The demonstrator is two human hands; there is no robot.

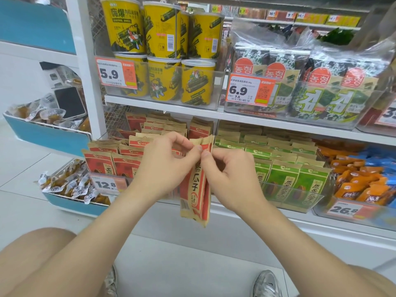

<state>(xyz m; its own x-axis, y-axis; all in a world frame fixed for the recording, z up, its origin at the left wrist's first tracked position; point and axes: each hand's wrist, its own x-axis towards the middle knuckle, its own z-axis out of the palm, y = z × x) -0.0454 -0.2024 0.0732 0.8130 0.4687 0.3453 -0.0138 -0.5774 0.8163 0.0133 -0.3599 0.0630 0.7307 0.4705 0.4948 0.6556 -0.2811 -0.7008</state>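
- Nearest: knees (38, 260) at the bottom edge and a grey shoe (266, 282) on the floor. The person was crouched, which put the low shelf at hand height.
- Left hand (165, 166) pinched the top edge of the red seed packets (197, 194) between thumb and forefinger, other fingers loosely curled.
- Right hand (231, 179) pinched the same top edge from the right, its thumb tip almost touching the left one.
- The packets looked like two, pressed face to face. They hung straight down from the pinch with the bottom free in the air, just in front of the shelf edge and not in any bin.
- My read: they were held by the top seal so the pair hung flat and lined up, probably to square them before slotting them into a row.
- Just behind: a row of matching packets (125, 166) stood upright, faces forward, with a 12.8 price tag (106, 185) on the front. It was the likely slot, since the print matched.
- Right of that: green packets (278, 179), then orange packs (360, 185) further right. Stock was grouped by kind, one bin each.
- Left: a blue tray (70, 205) held loose wrapped snacks.
- Far, upper shelf: yellow tubs (162, 28) stacked two high on the left and seaweed packs (321, 88) on the right, in clear bins (220, 91) whose fronts kept them from tipping out.
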